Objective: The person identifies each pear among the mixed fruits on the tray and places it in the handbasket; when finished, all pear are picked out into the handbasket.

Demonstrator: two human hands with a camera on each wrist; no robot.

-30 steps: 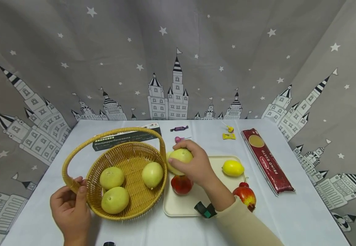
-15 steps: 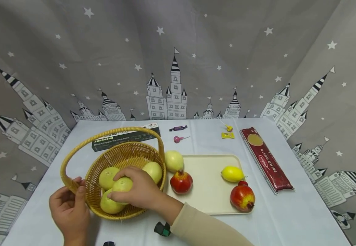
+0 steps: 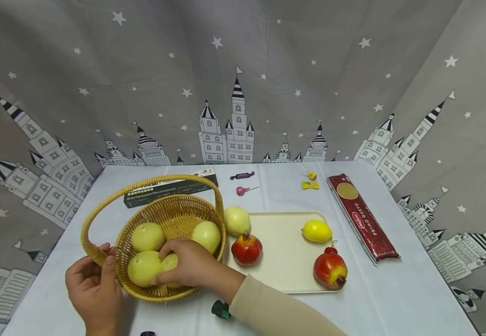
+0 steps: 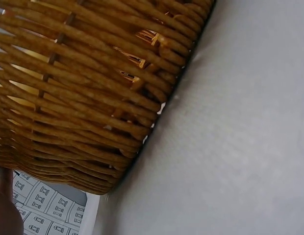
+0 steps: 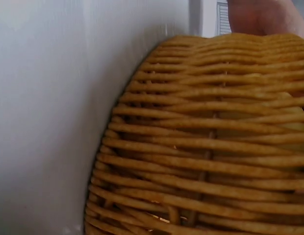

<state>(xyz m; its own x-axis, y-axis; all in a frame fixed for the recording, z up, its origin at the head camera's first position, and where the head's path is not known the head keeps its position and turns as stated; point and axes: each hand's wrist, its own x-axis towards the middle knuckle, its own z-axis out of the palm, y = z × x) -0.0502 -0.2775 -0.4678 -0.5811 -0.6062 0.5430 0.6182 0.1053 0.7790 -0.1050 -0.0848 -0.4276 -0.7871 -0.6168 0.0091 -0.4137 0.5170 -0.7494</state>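
In the head view my left hand [image 3: 96, 289] grips the lower left end of the handle on a yellow wicker basket [image 3: 127, 235]. My right hand [image 3: 192, 263] reaches down inside the basket, its thumb and fingers around a round yellow-green fruit [image 3: 169, 269], partly hidden by the hand. Right beside that fruit lies another yellow-green fruit [image 3: 144, 269], with a third fruit [image 3: 148, 237] behind it and one more, a paler fruit [image 3: 206, 235], at the basket's right side. Both wrist views are mostly filled by the basket's woven wall [image 4: 83, 98].
Right of the basket, a cream tray [image 3: 285, 252] bears a pale round fruit [image 3: 237, 220], two pomegranates [image 3: 247, 249], a lemon [image 3: 316, 231] and a cherry [image 3: 330, 250]. Behind lie a black pepper sauce box [image 3: 171, 190], wrapped candies [image 3: 242, 176] and lollipops [image 3: 241, 191]. A red pasta packet [image 3: 362, 219] lies far right.
My right hand has carried a yellow-green fruit from the tray leftward into the basket and lowered it among the others, which shifted slightly. The left hand stays on the handle.
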